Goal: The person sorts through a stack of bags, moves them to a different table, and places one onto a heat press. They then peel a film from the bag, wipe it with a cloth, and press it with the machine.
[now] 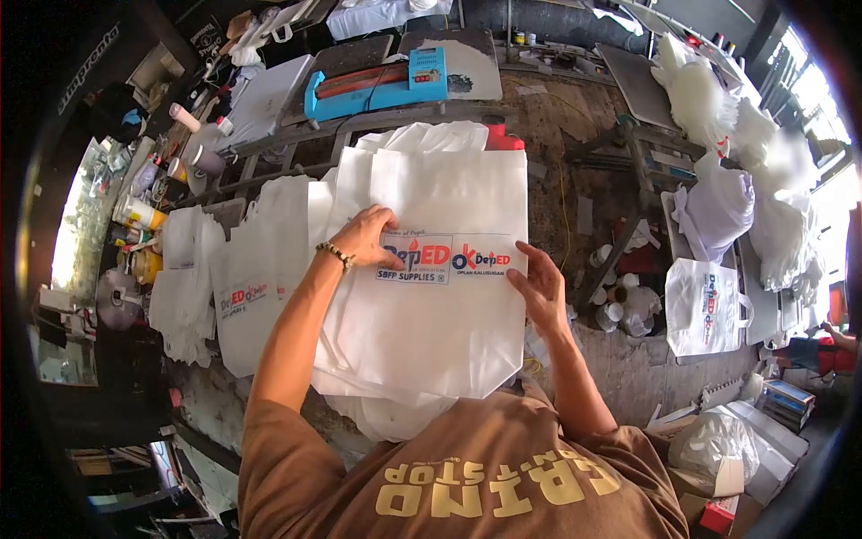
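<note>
A white bag (440,337) with blue and red "DepED" and "OK DepED" print lies on top of a stack of similar white bags (431,137) in front of me. My left hand (364,238), with a beaded bracelet at the wrist, rests on the bag's left side by the print, thumb and fingers spread. At the right edge of the same bag is my right hand (540,289). Its thumb and index finger touch the edge and stand apart; its other fingers are partly hidden.
More printed white bags (260,314) lie to the left. A blue machine (377,85) sits on the far table. On the right are a printed bag (705,310), white bundles (718,202) and a box holding clear plastic (714,446). Bottles and tubs (142,214) stand at far left.
</note>
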Available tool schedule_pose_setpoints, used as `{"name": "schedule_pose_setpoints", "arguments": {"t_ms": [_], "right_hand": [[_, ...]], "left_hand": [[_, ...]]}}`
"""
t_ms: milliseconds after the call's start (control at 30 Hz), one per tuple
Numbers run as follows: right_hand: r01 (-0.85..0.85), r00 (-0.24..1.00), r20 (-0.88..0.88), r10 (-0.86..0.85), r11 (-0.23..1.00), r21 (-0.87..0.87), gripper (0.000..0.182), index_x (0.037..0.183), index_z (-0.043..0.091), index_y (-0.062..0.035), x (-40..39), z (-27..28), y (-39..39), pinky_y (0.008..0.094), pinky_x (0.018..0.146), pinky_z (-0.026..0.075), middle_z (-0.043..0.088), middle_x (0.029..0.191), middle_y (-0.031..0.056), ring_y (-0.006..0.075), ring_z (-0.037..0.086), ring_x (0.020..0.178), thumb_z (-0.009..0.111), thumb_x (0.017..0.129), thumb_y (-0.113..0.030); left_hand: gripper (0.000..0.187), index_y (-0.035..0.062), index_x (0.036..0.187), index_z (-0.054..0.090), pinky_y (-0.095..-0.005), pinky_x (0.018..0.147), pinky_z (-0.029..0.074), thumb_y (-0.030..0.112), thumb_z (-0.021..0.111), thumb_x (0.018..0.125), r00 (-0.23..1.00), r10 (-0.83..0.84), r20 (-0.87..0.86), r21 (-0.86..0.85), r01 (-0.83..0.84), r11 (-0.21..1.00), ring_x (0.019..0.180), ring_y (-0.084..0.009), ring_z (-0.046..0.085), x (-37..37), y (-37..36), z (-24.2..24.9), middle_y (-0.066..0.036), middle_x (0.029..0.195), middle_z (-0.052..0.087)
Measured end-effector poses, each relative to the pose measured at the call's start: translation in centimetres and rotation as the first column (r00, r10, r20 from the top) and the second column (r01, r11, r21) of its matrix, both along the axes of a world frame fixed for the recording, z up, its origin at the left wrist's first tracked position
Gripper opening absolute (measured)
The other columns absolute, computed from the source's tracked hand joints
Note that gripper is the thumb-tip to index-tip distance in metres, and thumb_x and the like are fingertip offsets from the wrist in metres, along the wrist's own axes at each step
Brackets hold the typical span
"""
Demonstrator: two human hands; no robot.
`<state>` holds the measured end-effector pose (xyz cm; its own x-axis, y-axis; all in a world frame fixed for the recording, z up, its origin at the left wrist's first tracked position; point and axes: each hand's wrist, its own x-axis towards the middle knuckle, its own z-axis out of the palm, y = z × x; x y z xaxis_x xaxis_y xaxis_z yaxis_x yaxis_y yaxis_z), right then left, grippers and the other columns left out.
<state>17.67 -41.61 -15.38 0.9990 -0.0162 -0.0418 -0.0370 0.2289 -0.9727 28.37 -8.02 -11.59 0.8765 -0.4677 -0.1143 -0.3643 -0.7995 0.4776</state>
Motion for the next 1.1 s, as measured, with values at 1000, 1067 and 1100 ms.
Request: {"name": "schedule_pose_setpoints", "arguments": {"t_ms": [1000,1067,1100], "right_hand": [[-0.052,0.998,-0.040,0.056,0.995,0.088,0.033,0.132,0.056,0.0022,2.8,-2.1,-1.2,0.0273,0.089,0.048,0.068,0.110,0.0084,0.0116,0.062,0.099,0.056,0.100,-0.007],[-0.045,0.998,-0.050,0.048,0.997,0.057,0.033,0.133,0.056,0.0026,2.8,-2.3,-1.4,0.0278,0.089,0.048,0.068,0.109,0.0093,0.0123,0.062,0.100,0.056,0.100,-0.006],[-0.035,0.998,-0.059,0.039,0.998,0.058,0.034,0.133,0.055,0.0025,2.8,-2.3,-1.3,0.0281,0.089,0.049,0.068,0.109,0.0099,0.0130,0.062,0.101,0.055,0.100,-0.006]], "left_hand": [[0.015,0.0085,0.083,0.074,-0.0374,0.074,0.052,0.000,0.076,0.071,0.736,-0.165,0.657,-0.170,0.358,0.918,0.080,-0.0232,0.064,-7.5,-9.6,0.3,-0.004,0.093,0.067],[0.017,0.0077,0.084,0.074,-0.0369,0.073,0.054,-0.001,0.076,0.069,0.763,-0.174,0.622,-0.147,0.333,0.931,0.081,-0.0232,0.066,-9.2,-8.4,0.2,-0.005,0.094,0.068],[0.017,0.0072,0.083,0.074,-0.0367,0.073,0.054,-0.001,0.075,0.069,0.778,-0.171,0.605,-0.145,0.318,0.937,0.081,-0.0230,0.066,-9.9,-7.9,0.1,-0.005,0.094,0.068]]}}
